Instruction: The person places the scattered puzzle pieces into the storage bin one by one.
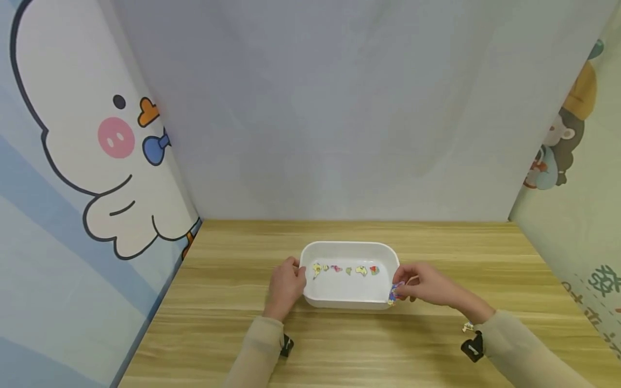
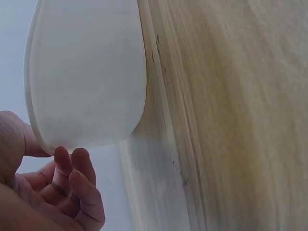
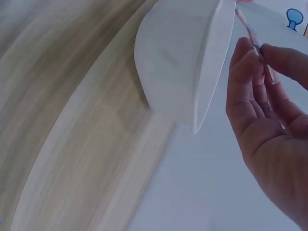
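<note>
A white rectangular plastic basin [image 1: 351, 303] stands on the wooden table, with several small colourful flat cut-out pieces [image 1: 361, 270] in a row inside it. At the basin's left end, my left hand [image 1: 286, 285] pinches the rim between thumb and fingers; the left wrist view shows the fingertips [image 2: 62, 161] against the outside wall. My right hand [image 1: 424, 283] is at the front right corner and pinches a thin flat blue multicoloured cut-out [image 1: 394, 292]. In the right wrist view this cut-out is seen edge-on between thumb and fingers, above the basin's rim.
Another small cut-out piece [image 1: 468, 326] lies on the wooden table [image 1: 368, 350] near the right sleeve. A pale grey curtain [image 1: 339, 118] hangs behind the table. Printed cartoon panels flank it on the left and right.
</note>
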Action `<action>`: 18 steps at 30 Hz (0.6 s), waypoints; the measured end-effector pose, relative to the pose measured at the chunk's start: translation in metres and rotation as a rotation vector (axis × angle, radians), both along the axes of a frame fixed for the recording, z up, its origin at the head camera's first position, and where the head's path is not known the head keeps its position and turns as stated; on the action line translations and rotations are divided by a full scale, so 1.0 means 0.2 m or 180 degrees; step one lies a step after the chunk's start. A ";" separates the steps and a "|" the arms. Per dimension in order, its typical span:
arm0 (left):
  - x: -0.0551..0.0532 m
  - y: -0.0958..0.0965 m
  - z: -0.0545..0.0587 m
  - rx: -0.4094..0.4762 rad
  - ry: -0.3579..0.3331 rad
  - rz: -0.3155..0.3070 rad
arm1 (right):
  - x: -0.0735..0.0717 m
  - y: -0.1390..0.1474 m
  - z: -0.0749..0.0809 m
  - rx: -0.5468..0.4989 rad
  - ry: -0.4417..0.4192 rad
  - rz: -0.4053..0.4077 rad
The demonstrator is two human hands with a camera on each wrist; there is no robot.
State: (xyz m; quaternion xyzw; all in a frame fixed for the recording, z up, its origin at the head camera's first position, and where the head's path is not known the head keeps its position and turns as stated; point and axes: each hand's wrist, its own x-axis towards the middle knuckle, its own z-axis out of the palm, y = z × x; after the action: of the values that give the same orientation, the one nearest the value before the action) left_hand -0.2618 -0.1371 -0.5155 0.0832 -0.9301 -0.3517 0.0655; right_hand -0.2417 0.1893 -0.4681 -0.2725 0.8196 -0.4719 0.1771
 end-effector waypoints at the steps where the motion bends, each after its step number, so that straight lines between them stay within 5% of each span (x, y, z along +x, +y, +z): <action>1: 0.00 0.00 0.00 0.0005 0.0007 -0.0005 | -0.01 -0.02 0.01 -0.0014 0.0000 0.0004; 7: 0.00 0.00 -0.01 -0.0022 0.0005 -0.0011 | -0.07 -0.10 0.03 0.0043 -0.0063 -0.0019; 18: 0.00 -0.01 0.00 0.0016 -0.0013 -0.0012 | -0.15 -0.25 0.02 -0.0078 -0.0129 -0.0427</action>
State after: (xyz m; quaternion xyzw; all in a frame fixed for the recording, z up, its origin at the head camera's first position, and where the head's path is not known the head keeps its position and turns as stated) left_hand -0.2615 -0.1391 -0.5154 0.0823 -0.9295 -0.3540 0.0627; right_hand -0.2712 0.1390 -0.4642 -0.2094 0.8265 -0.4981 0.1583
